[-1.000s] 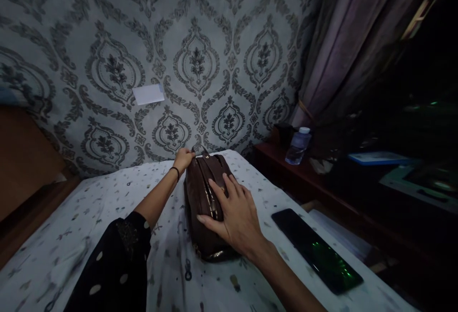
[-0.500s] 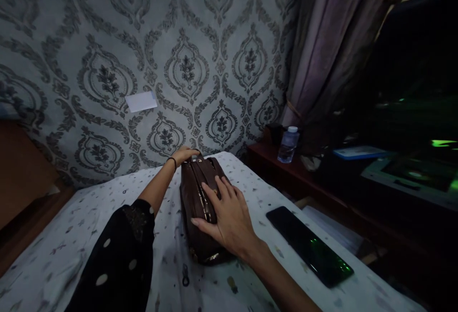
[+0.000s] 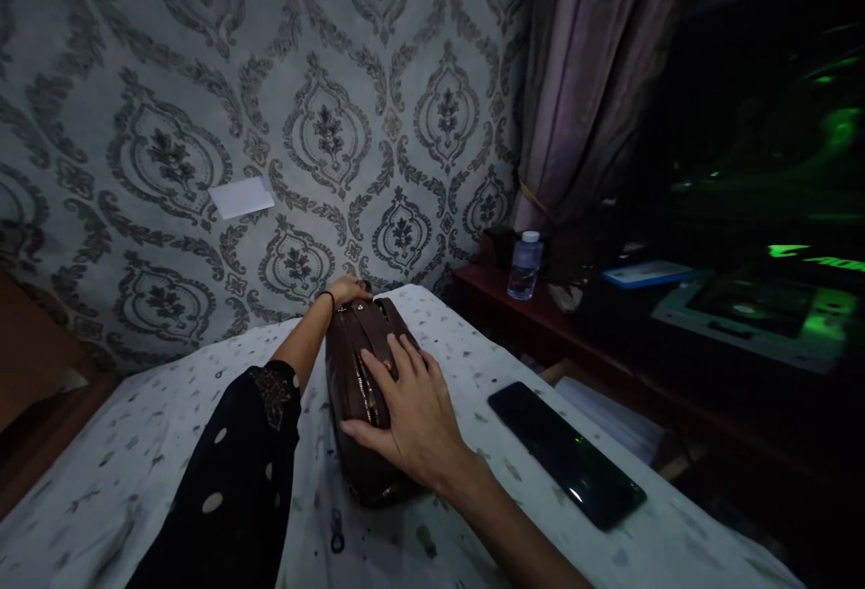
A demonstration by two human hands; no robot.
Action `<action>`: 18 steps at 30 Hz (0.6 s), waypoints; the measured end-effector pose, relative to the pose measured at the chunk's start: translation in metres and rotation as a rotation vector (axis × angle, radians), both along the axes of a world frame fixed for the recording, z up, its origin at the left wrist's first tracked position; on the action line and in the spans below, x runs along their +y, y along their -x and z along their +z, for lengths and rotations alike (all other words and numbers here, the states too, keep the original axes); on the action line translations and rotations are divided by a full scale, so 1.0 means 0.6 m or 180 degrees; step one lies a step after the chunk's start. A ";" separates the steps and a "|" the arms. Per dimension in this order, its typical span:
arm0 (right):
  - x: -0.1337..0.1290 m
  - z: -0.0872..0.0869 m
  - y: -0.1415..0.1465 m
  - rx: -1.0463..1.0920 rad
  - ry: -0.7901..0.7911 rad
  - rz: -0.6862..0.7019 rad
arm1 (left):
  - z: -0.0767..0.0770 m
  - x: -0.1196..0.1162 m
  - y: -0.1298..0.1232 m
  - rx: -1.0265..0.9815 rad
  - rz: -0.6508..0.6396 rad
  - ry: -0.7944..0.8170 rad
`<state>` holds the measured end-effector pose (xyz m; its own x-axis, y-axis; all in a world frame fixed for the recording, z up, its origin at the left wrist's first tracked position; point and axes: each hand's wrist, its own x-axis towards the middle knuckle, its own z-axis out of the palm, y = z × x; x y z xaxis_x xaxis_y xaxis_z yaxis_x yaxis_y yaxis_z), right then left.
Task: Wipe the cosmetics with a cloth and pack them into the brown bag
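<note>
A dark brown bag (image 3: 365,391) with gold zips lies on the white patterned sheet (image 3: 270,481). At its far end, my left hand (image 3: 346,290) has its fingers curled by the bag's strap; the fingertips are partly hidden, so what they grip is unclear. My right hand (image 3: 419,409) rests on the near right part of the bag, palm down, fingers spread. To the right of that hand lies a black phone (image 3: 568,454), screen up.
A clear bottle (image 3: 525,267) stands on the dark red ledge (image 3: 473,283) at the right, with a blue-edged box (image 3: 649,275) beyond. White paper (image 3: 241,197) is on the patterned wall. A brown box (image 3: 33,346) is at far left, a curtain (image 3: 574,76) at back right.
The whole view has shifted, so the bag, hands and phone appear slightly further left. Both hands keep nearly the same places on the bag.
</note>
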<state>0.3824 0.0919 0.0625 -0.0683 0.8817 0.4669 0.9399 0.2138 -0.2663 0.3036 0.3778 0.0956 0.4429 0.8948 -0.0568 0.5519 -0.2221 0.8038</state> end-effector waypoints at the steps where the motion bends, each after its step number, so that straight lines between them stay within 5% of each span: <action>1: 0.000 0.001 0.001 0.0002 0.0013 0.0000 | -0.001 0.000 0.001 -0.0005 0.0015 -0.0008; 18: -0.001 0.001 0.001 -0.0046 -0.0178 -0.0078 | 0.019 -0.046 0.006 -0.1045 -0.0154 -0.0404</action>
